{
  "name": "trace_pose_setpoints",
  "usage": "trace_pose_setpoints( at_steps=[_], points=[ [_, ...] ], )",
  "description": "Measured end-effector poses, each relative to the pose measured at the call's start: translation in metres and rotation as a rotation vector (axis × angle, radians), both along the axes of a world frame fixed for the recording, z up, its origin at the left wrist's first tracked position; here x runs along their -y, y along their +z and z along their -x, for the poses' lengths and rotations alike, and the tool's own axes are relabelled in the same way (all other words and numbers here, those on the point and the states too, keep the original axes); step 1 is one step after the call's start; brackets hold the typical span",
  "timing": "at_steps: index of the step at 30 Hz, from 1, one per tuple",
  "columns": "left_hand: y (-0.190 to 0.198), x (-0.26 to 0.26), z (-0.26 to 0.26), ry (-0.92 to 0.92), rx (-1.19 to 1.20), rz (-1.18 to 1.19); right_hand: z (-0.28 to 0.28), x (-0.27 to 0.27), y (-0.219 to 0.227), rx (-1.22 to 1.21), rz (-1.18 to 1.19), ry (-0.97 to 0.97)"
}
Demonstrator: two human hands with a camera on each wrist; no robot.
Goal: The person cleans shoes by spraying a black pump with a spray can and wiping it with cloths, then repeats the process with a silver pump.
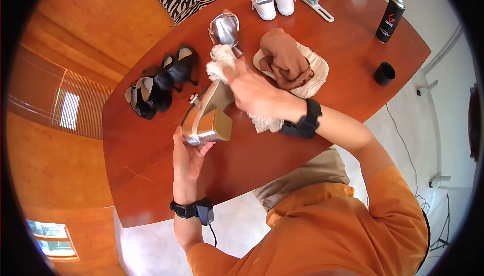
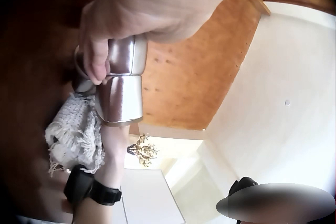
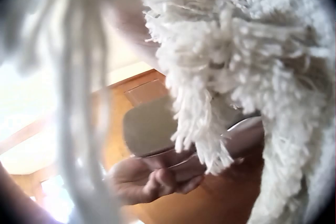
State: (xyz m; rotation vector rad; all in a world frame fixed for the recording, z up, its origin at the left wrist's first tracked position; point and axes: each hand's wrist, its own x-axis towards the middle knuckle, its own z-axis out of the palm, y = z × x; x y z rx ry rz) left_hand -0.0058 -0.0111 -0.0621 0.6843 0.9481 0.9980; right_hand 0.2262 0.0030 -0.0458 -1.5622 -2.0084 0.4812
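A silver high-heeled shoe (image 1: 191, 125) with a thick block heel (image 1: 218, 126) is tilted sole-up over the table. My left hand (image 1: 188, 157) grips it around the heel end, and in the left wrist view the fingers (image 2: 98, 58) curl over the shiny metallic surface. My right hand (image 1: 257, 92) holds a white fringed cloth (image 1: 220, 63) against the toe end of the shoe. In the right wrist view, the cloth's shaggy fringe (image 3: 202, 87) covers much of the picture, with the left hand (image 3: 157, 179) beneath the heel. The cloth hides the shoe's toe.
The matching silver shoe (image 1: 225, 29) lies beyond the cloth. Black heeled shoes (image 1: 156, 87) stand at left, small white shoes (image 1: 273, 4) at the back. A brown and cream cloth bundle (image 1: 287, 62), a brush (image 1: 316, 7), a black spray can (image 1: 390, 20) and its cap (image 1: 384, 74) are on the right.
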Motion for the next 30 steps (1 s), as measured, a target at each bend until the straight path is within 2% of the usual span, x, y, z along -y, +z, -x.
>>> trace_pose_setpoints(
  at_steps=[3,5,6,8,9,12,14,15,19,23,25,26,28,30],
  points=[
    [0.002,0.002,-0.002,-0.012,-0.036,-0.029,-0.004,-0.010,0.000,-0.007,0.083,-0.036],
    [0.003,0.003,-0.003,0.020,-0.044,-0.019,0.007,0.014,0.006,-0.094,0.001,0.064],
    [0.003,0.003,-0.004,0.026,-0.042,-0.012,0.014,0.027,0.005,-0.036,-0.132,0.125],
    [0.004,0.001,-0.003,-0.006,-0.041,-0.039,0.017,0.044,0.014,-0.092,-0.169,0.311],
    [0.007,0.003,-0.007,0.026,-0.063,-0.025,0.017,0.045,0.023,-0.094,-0.072,0.304],
    [0.008,0.002,-0.004,0.010,-0.070,-0.020,0.007,0.014,0.002,0.059,-0.179,0.098],
    [0.005,0.003,0.002,0.026,-0.053,-0.020,-0.005,-0.006,-0.003,0.076,0.016,-0.047],
    [0.004,0.004,0.004,0.001,0.016,-0.022,-0.010,-0.013,-0.006,0.019,0.006,-0.080],
    [0.005,0.008,0.007,0.029,0.158,-0.003,-0.007,-0.001,-0.006,-0.070,-0.085,-0.079],
    [0.011,0.014,0.011,0.047,0.235,0.025,-0.026,-0.021,0.005,-0.172,-0.044,-0.101],
    [0.013,0.011,0.008,0.049,0.257,0.031,-0.008,0.005,0.023,-0.109,-0.080,-0.112],
    [0.013,0.009,0.006,0.040,0.174,-0.052,0.003,0.021,0.027,-0.046,-0.111,-0.116],
    [0.015,0.007,0.000,0.018,0.095,-0.134,0.023,0.040,0.015,-0.026,-0.344,0.013],
    [0.017,0.009,-0.007,0.066,-0.055,-0.275,0.026,0.058,0.026,-0.158,-0.257,0.337]
  ],
)
